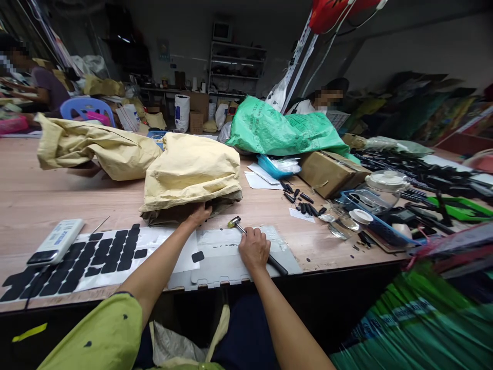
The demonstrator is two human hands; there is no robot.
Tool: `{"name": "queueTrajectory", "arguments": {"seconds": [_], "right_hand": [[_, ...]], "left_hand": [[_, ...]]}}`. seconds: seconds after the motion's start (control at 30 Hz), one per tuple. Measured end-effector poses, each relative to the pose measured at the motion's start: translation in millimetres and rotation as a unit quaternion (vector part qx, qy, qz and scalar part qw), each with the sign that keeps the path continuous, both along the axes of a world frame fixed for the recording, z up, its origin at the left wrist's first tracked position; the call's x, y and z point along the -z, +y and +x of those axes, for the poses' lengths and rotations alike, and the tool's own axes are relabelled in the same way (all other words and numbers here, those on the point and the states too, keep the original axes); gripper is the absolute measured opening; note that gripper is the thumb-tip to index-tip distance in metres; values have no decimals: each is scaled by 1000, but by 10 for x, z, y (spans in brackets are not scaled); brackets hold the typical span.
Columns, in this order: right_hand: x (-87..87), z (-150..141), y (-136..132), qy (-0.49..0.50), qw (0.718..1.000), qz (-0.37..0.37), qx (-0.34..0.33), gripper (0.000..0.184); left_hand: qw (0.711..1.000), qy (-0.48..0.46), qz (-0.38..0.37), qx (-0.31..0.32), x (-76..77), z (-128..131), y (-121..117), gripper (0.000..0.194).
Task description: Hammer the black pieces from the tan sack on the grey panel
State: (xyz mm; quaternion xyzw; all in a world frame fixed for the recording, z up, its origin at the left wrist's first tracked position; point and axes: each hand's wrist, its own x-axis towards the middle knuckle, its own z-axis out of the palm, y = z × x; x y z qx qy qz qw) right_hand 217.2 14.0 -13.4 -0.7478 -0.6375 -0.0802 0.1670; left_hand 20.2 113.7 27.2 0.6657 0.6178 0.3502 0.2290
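My left hand point(201, 213) reaches into the opening of a cream paper sack point(192, 164) lying on its side. Its fingers are mostly hidden by the sack's edge, so what they touch inside does not show. My right hand point(254, 249) is closed round a small hammer point(277, 264) with a dark handle and a yellowish-tipped head. The hammer lies low over a pale grey sheet point(219, 264) at the table's front edge. One rounded black piece point(197, 256) rests left of that hand. Rows of black rounded pads point(111, 252) on white backing lie to the left.
A white electronic device point(57, 241) sits at the left. Behind are another cream sack point(111, 149), a green sack point(285, 128) and a cardboard box point(331, 172). Small black parts point(304, 205) and a blue tray point(370, 208) are on the right. Two people sit farther back.
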Motion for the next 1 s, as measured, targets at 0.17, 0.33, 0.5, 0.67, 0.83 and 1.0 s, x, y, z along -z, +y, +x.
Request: {"name": "queueTrajectory", "arguments": {"seconds": [0.17,0.33,0.5,0.67,0.83,1.0], "right_hand": [[-5,-3,4,6,1000,-2,0,17],[-1,15,12,27,1000,3,-5,15],[-67,29,-38,47,999,6,-24,18],[-151,-13,-239,161,986,25,-39,27],[-215,-116,-472,251,964,19,-89,33],[-245,-259,-589,225,966,48,-121,34]], "left_hand": [[995,64,37,74,25,-19,-706,15],[994,88,15,63,259,-70,-1143,14],[995,92,2,50,313,-69,-1112,16],[994,96,-16,48,289,-51,-1090,18],[994,95,-14,44,289,-46,-1101,17],[995,84,-17,45,281,-47,-1103,18]]}}
